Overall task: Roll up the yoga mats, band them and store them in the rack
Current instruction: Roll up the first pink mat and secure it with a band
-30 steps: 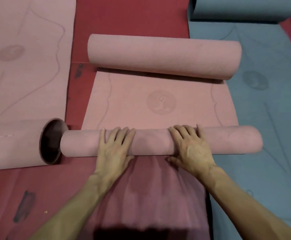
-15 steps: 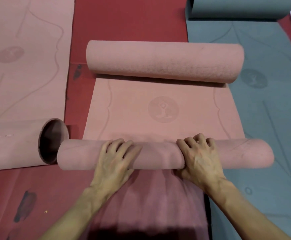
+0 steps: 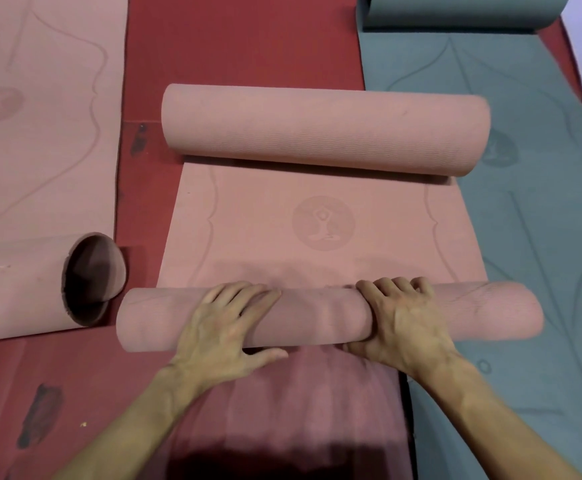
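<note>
Mid-roll, step 1. Left hand (image 3: 227, 327) lies flat-fingered on near roll (image 3: 317, 317) of pink mat (image 3: 324, 223); right hand (image 3: 403, 330) curls round it. Mat's on red floor (image 3: 241, 46), far roll (image 3: 324, 129) ahead. Next: push fwd evenly w/ both hands, keep ends square.

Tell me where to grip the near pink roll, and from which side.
Grip the near roll on its middle stretch, either side of centre, coming over the top from the near side. It lies crosswise as a long cylinder, and the flat mat joins it on its far side. The left hand and right hand sit there now.
</note>
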A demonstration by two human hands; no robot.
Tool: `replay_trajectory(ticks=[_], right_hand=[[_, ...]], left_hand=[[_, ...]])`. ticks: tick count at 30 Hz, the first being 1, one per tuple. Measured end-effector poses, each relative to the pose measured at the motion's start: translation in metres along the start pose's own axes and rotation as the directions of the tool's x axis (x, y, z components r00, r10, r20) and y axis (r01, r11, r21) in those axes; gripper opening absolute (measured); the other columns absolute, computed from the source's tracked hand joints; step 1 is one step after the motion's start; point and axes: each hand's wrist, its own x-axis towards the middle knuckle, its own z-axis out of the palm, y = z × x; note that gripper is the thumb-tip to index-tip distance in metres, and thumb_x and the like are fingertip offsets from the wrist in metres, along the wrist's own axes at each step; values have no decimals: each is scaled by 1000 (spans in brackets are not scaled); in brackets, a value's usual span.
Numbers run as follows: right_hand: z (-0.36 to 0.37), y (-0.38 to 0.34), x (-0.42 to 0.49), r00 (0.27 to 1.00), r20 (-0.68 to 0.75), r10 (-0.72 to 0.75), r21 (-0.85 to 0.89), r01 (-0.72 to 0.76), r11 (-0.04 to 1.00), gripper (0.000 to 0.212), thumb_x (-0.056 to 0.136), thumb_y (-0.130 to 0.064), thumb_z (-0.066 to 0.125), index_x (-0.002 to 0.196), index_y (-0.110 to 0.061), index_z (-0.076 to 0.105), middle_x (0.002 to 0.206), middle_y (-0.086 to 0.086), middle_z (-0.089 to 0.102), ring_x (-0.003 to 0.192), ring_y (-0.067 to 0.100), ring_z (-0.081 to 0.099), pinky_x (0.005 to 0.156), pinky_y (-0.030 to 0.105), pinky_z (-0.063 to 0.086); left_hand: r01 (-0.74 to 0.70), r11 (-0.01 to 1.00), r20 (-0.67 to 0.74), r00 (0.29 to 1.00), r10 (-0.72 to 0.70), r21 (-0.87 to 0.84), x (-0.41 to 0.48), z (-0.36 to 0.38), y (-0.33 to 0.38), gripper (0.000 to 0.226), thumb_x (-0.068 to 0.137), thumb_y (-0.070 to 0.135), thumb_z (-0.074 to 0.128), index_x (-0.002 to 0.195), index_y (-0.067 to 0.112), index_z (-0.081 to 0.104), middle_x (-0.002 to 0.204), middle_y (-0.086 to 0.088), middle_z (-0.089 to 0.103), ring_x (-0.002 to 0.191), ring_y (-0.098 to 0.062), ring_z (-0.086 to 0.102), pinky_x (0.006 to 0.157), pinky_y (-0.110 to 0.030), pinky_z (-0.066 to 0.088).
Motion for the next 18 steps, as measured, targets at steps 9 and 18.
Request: replay_trajectory(ticks=[9,18], right_hand=[[-6,11,8,995,89,43,66,-48,997,111,44,-103,40,126,-31,55,116,-10,67,110,21,64,102,38,42],[9,-10,-9,982,-186,-47,138,73,988,83,81,-72,61,143,-16,60,146,6,59,140,30,51,119,59,33]], left_hand=[[38,999,-46,998,-37,14,15,4,-4,66,91,74,59,133,25,71,127,8,71,110,-19,67,97,-40,50],[80,995,-49,996,-77,54,38,7,-12,48,102,57,49,126,24,75,117,7,76,100,-19,71,83,-37,53]])
